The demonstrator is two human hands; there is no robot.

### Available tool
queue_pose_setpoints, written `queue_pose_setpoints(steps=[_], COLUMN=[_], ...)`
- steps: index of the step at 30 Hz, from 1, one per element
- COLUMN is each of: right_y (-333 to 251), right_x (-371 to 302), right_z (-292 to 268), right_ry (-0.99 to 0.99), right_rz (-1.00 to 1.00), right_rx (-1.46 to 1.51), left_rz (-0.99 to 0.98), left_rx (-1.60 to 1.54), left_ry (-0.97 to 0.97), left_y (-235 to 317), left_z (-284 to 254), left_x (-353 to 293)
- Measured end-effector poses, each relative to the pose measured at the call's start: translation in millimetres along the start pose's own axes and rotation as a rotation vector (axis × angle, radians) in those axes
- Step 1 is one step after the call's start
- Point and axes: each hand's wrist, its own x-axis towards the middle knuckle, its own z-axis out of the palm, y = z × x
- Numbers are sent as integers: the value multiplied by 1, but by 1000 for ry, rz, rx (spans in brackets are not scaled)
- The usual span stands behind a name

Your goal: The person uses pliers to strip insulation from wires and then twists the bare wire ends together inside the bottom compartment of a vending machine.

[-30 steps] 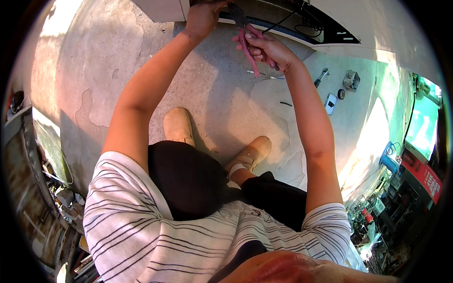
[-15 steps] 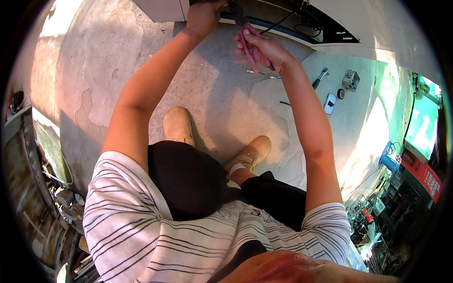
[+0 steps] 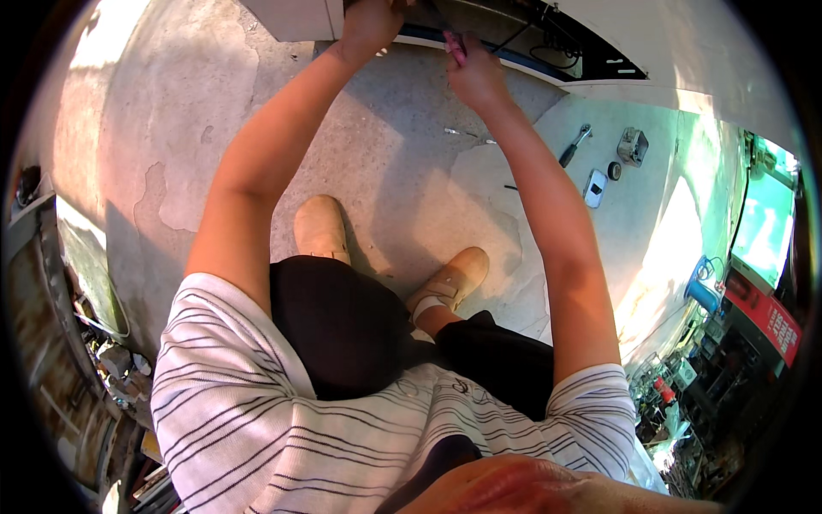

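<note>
My right hand is closed around pliers with pinkish-red handles. The pliers' dark jaws point up into the opening of a white appliance-like cabinet; their tips are hard to make out. At the opening's left part, my left hand is closed, its fingers curled at the picture's upper edge. What it grips is hidden. Black cables hang inside the opening, right of the pliers.
On the concrete floor to the right lie a ratchet wrench, a squarish metal part, a small black ring and a white phone-like device. A blue spool and clutter stand farther right. Scrap fills the left side.
My right hand has moved up and slightly left, and turned so its back shows. The pliers' handles, spread before, are now mostly covered by the hand. My left hand stays nearly in place.
</note>
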Motion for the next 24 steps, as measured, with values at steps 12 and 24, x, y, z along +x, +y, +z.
queue_pose_setpoints(steps=[12,24], right_y=[-23,-7], right_x=[10,-9], right_z=[-14,-21], right_ry=[-820,-779], right_rz=[649,654], right_rx=[1694,1530], left_rz=[-388,-765], left_rx=[-759,-961], left_ry=[18,-294], left_y=[-62,-16], left_z=[71,39], left_x=[2,0])
